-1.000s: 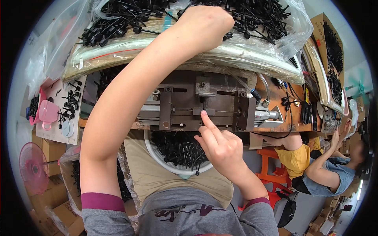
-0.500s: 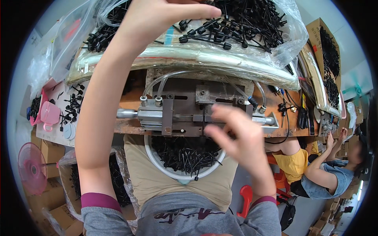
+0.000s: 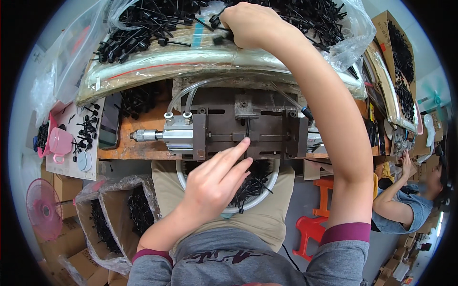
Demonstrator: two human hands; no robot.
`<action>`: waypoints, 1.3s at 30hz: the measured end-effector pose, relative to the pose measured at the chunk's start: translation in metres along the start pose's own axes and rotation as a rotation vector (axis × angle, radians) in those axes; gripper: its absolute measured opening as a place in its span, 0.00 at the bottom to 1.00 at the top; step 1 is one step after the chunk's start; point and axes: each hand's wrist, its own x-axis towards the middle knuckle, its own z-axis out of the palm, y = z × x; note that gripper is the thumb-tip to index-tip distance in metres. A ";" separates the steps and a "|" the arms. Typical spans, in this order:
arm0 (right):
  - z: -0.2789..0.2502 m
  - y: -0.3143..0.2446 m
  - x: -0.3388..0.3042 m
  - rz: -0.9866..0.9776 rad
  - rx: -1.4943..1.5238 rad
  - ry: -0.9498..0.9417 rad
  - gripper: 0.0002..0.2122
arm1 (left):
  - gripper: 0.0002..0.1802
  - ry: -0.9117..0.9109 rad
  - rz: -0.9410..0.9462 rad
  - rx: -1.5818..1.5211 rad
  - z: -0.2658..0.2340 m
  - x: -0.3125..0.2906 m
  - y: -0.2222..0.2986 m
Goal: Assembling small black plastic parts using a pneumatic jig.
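Up at twelve o'clock, the big plastic-wrapped tray [image 3: 157, 66] stretches wide, heaped with a pile of black stemmed parts [image 3: 131, 40]. Nearer in runs the wooden bench [image 3: 128, 127], bare wood showing at nine, and on it, close to the clock's centre, sits the dark metal fixture [image 3: 220, 125]. At six, over the person's lap, a white basket [image 3: 275, 180] holds more black pieces, partly hidden.

And the arms have swapped! Half a second ago it's the left arm over the pile and the right hand by the fixture; now the right forearm [image 3: 334, 100] sweeps up from four o'clock, covering much of the fixture's three-o'clock end. The right hand [image 3: 253, 25] is at the pile, fingers curled inward; a loose black part [image 3: 215, 20] sits right by their tips, but whether they have hold of it, I cannot tell.

In from seven comes the left hand [image 3: 212, 186], fingers stretched out and a little spread, closed round nothing that I can see. So the jobs trade over, I'd judge: right side on the pile, left side on the fixture.

Out at nine, the silver cylinder [image 3: 179, 136] shows plainly. Smallest of all, a slim black part [image 3: 247, 125] lies mid-fixture, running twelve to six, the left index fingertip apparently touching it.
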 end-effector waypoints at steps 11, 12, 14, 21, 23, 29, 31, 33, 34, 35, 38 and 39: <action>-0.018 0.021 -0.059 0.065 0.460 0.453 0.08 | 0.13 -0.057 0.021 0.269 0.023 -0.005 -0.005; -0.016 0.023 -0.061 0.087 0.554 0.531 0.09 | 0.13 -0.061 0.026 0.266 0.023 -0.003 -0.006; -0.019 0.024 -0.069 0.264 0.625 0.588 0.09 | 0.14 -0.085 0.008 0.269 0.022 -0.005 -0.007; 0.021 0.079 -0.084 0.330 1.482 0.512 0.11 | 0.13 -0.113 -0.004 0.275 0.022 -0.005 -0.008; 0.023 0.069 -0.092 0.329 1.420 0.482 0.09 | 0.13 -0.102 -0.005 0.266 0.021 -0.005 -0.009; 0.024 0.080 -0.100 0.448 1.537 0.661 0.08 | 0.12 -0.061 0.005 0.212 0.022 -0.005 -0.009; 0.022 0.086 -0.099 0.403 1.668 0.654 0.08 | 0.12 -0.071 0.003 0.175 0.019 -0.005 -0.008; 0.020 0.089 -0.099 0.320 1.795 0.610 0.08 | 0.13 -0.109 0.014 0.112 0.010 -0.007 -0.003; 0.020 0.084 -0.099 0.329 1.800 0.587 0.08 | 0.13 -0.129 0.018 0.079 0.006 -0.008 0.001; 0.019 0.079 -0.098 0.372 1.726 0.530 0.09 | 0.13 -0.159 0.026 0.026 0.004 -0.008 0.004; 0.024 0.070 -0.093 0.486 1.568 0.405 0.08 | 0.15 -0.241 0.051 -0.042 0.003 -0.014 0.012; 0.025 0.071 -0.091 0.491 1.557 0.416 0.08 | 0.16 -0.255 0.055 -0.041 0.001 -0.013 0.013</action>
